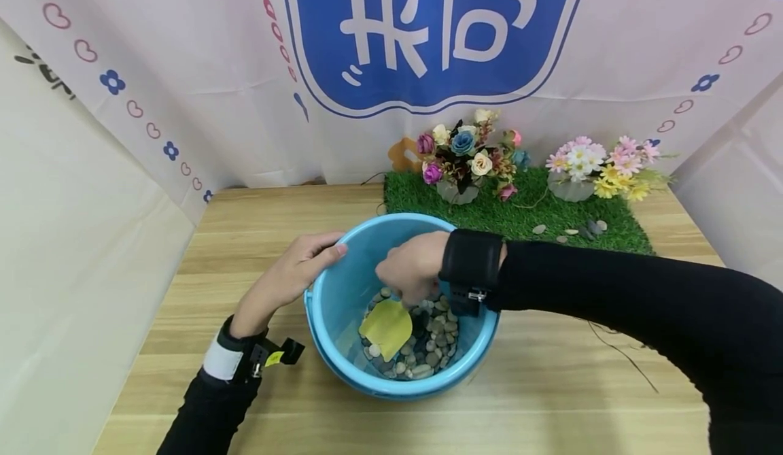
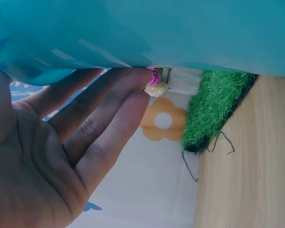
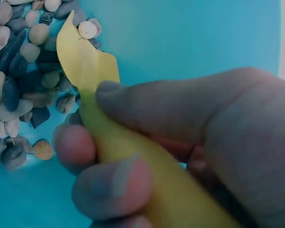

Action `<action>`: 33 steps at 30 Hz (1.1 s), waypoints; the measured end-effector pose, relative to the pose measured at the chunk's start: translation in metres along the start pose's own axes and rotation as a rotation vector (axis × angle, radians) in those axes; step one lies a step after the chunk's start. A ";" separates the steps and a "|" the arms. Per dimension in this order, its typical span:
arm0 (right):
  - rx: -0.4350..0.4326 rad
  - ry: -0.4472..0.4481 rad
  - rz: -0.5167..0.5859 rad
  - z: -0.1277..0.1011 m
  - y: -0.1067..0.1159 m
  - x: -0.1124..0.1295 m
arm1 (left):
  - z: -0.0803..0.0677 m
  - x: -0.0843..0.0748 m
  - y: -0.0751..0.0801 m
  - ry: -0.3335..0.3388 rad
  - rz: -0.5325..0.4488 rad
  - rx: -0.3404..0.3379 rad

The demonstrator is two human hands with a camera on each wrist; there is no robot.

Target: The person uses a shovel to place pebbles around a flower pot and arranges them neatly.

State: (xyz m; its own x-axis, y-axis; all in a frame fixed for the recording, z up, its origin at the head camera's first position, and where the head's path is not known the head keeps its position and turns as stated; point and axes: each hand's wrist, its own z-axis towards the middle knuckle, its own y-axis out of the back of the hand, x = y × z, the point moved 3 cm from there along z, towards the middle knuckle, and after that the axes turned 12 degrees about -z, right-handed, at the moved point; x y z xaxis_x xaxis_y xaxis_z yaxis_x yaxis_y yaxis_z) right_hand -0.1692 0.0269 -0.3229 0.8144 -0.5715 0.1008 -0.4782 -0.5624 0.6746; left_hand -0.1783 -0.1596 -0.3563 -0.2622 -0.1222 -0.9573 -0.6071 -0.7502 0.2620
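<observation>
A light blue bucket [image 1: 397, 388] stands on the wooden table with a layer of pebbles [image 1: 437, 339] at its bottom. At its left side my left hand [image 1: 287, 275] holds the rim, thumb on top and fingers against the outer wall. My right hand [image 1: 411, 264] reaches down into the bucket and grips the handle of a yellow trowel [image 1: 387, 327]. The right wrist view shows fingers and thumb wrapped around that yellow handle [image 3: 133, 152]. The trowel's blade [image 3: 80, 57] lies over the pebbles near the bucket wall.
Behind the bucket lies a green artificial grass mat [image 1: 520, 220] bearing two flower pots [image 1: 459, 190] and several loose stones [image 1: 590, 229]. A printed cloth [image 1: 245, 101] hangs at the back. Thin dark strands [image 1: 624, 356] lie on the table [image 1: 550, 400] at right.
</observation>
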 end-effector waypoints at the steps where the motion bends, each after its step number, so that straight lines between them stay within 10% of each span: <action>1: 0.011 0.035 0.009 0.001 0.000 -0.001 | 0.000 0.000 0.000 0.002 0.002 0.001; 15: 0.075 0.332 0.184 -0.005 0.001 -0.018 | -0.001 0.000 0.000 0.014 0.000 -0.009; 33: 0.033 0.401 0.205 -0.030 0.011 -0.024 | 0.000 -0.001 -0.001 0.033 -0.007 -0.012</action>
State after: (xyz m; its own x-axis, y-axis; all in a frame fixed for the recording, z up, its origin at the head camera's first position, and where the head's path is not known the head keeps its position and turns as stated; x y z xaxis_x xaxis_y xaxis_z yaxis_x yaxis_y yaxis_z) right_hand -0.1845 0.0521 -0.2959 0.7619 -0.3999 0.5096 -0.6476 -0.4847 0.5879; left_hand -0.1772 -0.1588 -0.3562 -0.2329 -0.1387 -0.9626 -0.6000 -0.7585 0.2545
